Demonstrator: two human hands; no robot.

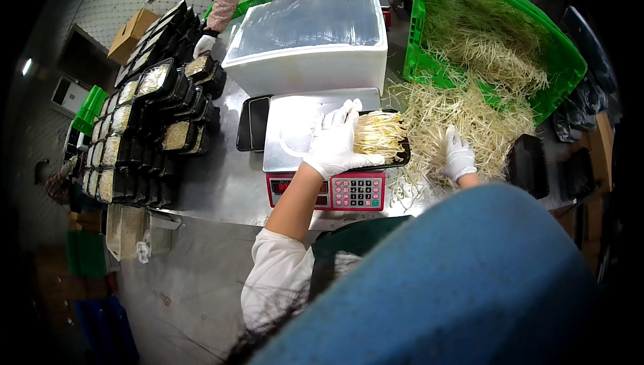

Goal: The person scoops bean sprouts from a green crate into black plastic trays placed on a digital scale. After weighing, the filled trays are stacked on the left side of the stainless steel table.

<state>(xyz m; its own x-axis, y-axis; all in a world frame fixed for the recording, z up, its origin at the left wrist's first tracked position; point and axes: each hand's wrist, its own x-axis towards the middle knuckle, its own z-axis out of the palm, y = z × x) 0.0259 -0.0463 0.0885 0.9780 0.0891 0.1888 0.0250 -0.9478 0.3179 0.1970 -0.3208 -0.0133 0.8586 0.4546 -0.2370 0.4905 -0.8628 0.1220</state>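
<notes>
My left hand (334, 143), in a white glove, rests against bean sprouts (380, 133) lying in a black plastic tray (404, 156). That tray lies at the right side of the metal platform of a red digital scale (287, 123). Whether the fingers grip the sprouts or only press on them is not plain. To the right, my right hand (459, 156), gloved as well, touches the loose heap of sprouts (453, 108) on the metal table (226, 163). Its fingertips are partly among the sprouts, and their hold is unclear.
A tipped green crate (415, 38) holds more sprouts. Behind the scale stands a white foam box (307, 70) with clear film on top. Filled black trays (118, 146) are stacked at left, where a co-worker's gloved hand (205, 45) touches one. An empty black tray (528, 166) stands at right.
</notes>
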